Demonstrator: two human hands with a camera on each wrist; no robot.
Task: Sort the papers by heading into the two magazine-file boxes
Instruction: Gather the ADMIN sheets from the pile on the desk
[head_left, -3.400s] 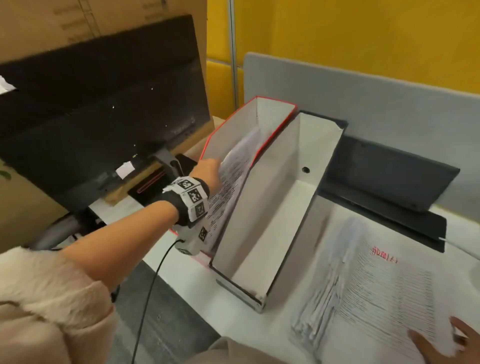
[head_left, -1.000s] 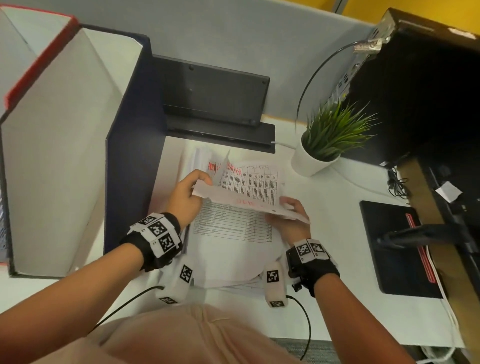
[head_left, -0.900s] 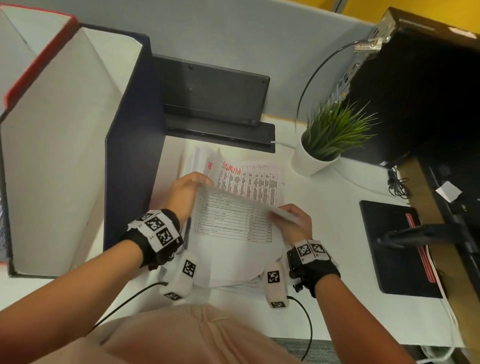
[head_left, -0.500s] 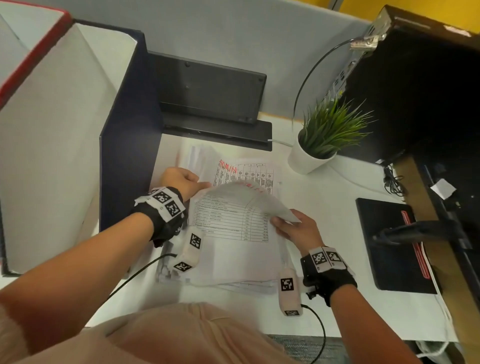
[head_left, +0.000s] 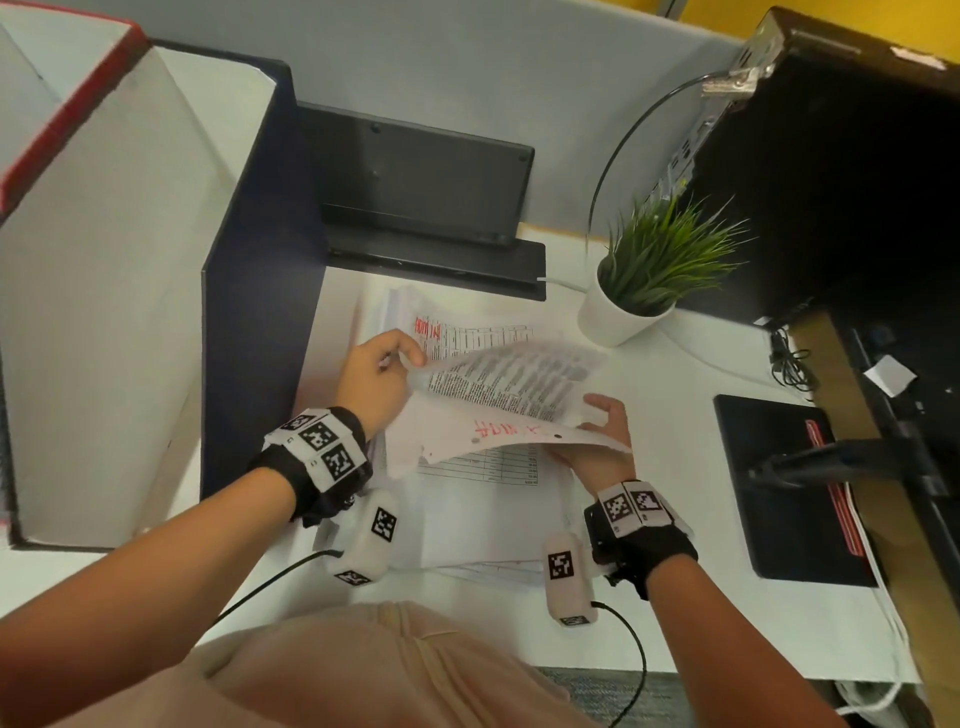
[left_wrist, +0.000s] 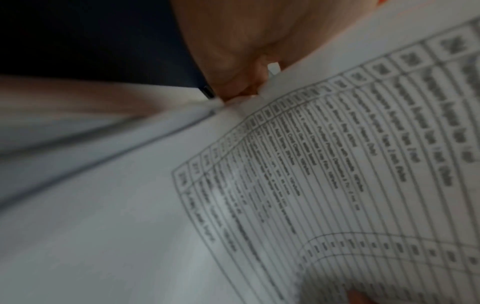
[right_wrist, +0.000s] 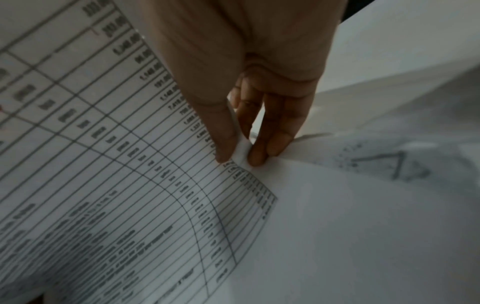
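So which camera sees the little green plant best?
The head view. It shows the whole potted plant standing on the desk, right of the papers. The left wrist and right wrist views show only printed sheets and fingers up close, so the plant is not in them at all.

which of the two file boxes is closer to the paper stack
The dark navy magazine-file box: its side stands right beside the paper stack, while the red-edged white box sits beyond it, farther left.
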